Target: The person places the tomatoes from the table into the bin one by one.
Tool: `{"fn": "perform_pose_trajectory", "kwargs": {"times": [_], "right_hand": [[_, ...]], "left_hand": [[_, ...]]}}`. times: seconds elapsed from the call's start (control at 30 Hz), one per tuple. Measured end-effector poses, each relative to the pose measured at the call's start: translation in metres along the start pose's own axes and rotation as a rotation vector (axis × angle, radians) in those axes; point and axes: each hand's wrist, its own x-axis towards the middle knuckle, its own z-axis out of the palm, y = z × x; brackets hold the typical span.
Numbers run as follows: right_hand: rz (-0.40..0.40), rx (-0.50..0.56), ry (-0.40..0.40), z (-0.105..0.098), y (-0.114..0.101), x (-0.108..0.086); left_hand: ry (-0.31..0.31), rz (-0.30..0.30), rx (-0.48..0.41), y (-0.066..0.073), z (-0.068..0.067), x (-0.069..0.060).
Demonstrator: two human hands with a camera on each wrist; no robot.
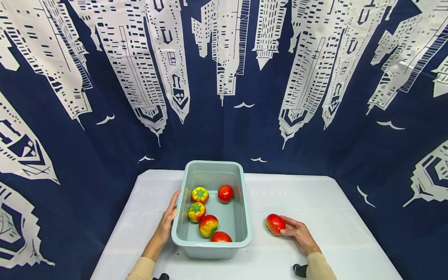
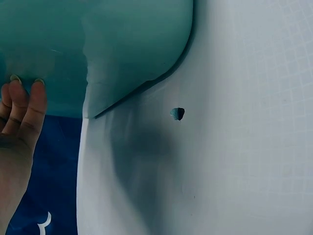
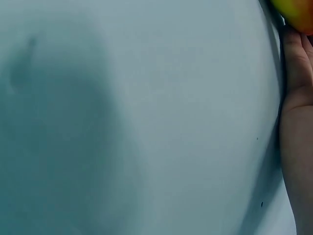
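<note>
A pale green plastic bin (image 1: 187, 244) stands on the table, with several red and yellow-red tomatoes inside; one is a red tomato (image 1: 225, 193) at the right wall. My left hand (image 1: 165, 224) touches the bin's left side with fairly straight fingers; the left wrist view shows its fingertips (image 2: 38, 85) against the outer wall. To the right of the bin, my right hand (image 1: 299, 234) holds a red tomato (image 1: 275, 224) between thumb and fingers, at or just above the table. Only a yellow-orange edge of that tomato (image 3: 296, 14) shows in the right wrist view.
A white cloth covers the table (image 1: 336, 217). Behind it hangs a dark blue curtain (image 1: 224, 132) printed with white buildings and birds. Black wrist straps (image 1: 300, 270) show at the sleeves. Small dark specks lie on the cloth near the bin.
</note>
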Motion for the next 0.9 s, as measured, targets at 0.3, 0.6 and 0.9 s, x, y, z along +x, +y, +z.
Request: {"fn": "perform_pose_trajectory", "kwargs": {"times": [0.3,0.6,0.9], "right_hand": [[-0.016,0.033,-0.032,-0.002,-0.009,0.001],[-0.082,0.031,-0.070,0.001,-0.045,0.008],[-0.133,0.029,-0.127,0.009,-0.075,0.016]], "left_hand": [[-0.004,-0.008,-0.014,0.001,0.000,-0.001],[0.006,-0.004,-0.001,-0.001,0.000,-0.002],[0.012,-0.004,-0.005,-0.001,-0.001,-0.001]]}}
